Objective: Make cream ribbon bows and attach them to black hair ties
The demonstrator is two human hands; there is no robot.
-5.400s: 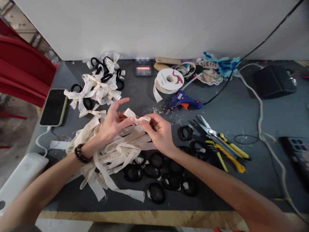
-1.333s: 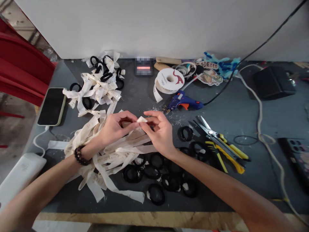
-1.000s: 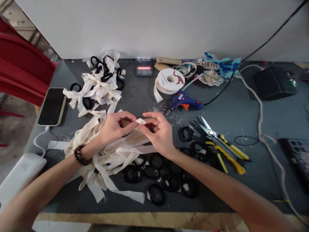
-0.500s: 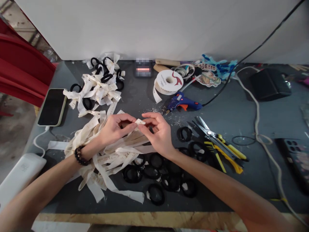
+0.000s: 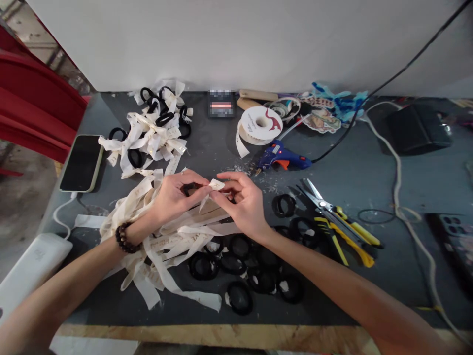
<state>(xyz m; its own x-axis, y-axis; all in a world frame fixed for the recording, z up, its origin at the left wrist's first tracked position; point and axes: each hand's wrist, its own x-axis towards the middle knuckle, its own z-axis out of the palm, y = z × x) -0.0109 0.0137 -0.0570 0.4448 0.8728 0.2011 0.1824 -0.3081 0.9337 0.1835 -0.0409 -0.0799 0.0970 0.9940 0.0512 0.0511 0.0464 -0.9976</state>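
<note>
A piece of white printed ribbon (image 5: 216, 185) is pinched between my two hands, above the middle of the table. My left hand (image 5: 182, 193) grips it from the left, and a bit of a black hair tie (image 5: 189, 189) shows among its fingers. From the right, my right hand (image 5: 242, 201) holds the ribbon between thumb and fingertips. Loose cream ribbon strips (image 5: 162, 246) lie in a heap below and left of the hands. Several black hair ties (image 5: 239, 297) with small white bits on them lie near the front edge.
Ribbon-tied hair ties (image 5: 151, 133) are piled at the back left beside a phone (image 5: 82, 163) and a white power bank (image 5: 35, 271). A ribbon spool (image 5: 254, 127), a blue glue gun (image 5: 283, 155), scissors (image 5: 325, 207) and yellow-handled pliers (image 5: 334, 241) lie to the right.
The white ribbon end between my fingertips has turned slightly and shows more, and a black hair tie is now visible in my left hand. Both hands stay almost in place.
</note>
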